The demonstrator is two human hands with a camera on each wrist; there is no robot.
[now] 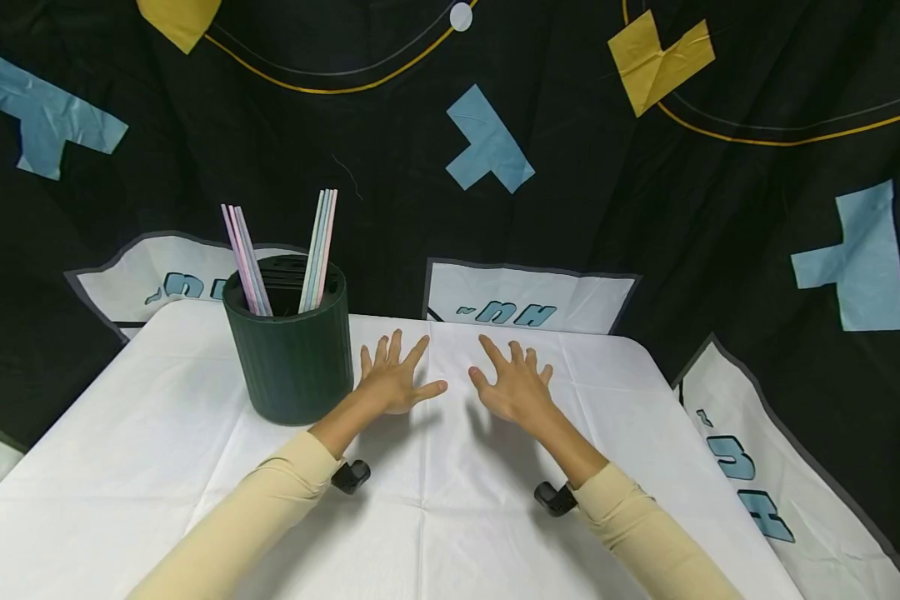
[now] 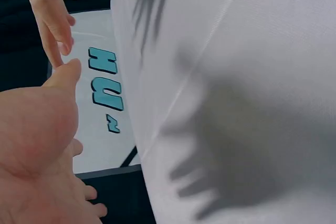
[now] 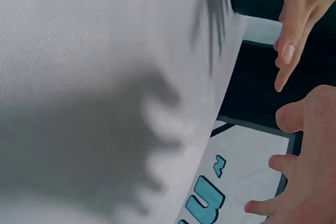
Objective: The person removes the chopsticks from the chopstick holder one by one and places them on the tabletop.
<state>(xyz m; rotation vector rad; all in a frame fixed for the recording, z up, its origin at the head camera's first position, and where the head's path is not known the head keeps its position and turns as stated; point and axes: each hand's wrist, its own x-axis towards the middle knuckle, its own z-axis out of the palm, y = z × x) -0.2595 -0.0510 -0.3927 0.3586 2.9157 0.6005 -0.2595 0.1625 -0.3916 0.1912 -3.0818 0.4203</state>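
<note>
Straws: I see two bunches, pinkish-lilac and pale blue-green, standing upright in the dark green ribbed holder on the left half of the table, just left of my left hand; none is out on the cloth.
Sleeves: nearest me, both beige sleeves come in low, each with a small black wrist camera mount underneath.
Left hand: fingers spread and straight, palm down over the white tablecloth, holding nothing; it sits just beside the holder but I see no contact with it.
Right hand: the same pose, fingers fanned flat, nothing in its grasp, near the left hand with a gap between the thumbs.
Wrist views: both show splayed-finger shadows on the cloth, so I judge the hands hover slightly above it.
Progress: as I judge it, nothing has been handled yet; every straw is in the holder and all the work remains.
Beyond: a black backdrop with blue and yellow shapes hangs behind the table.
</note>
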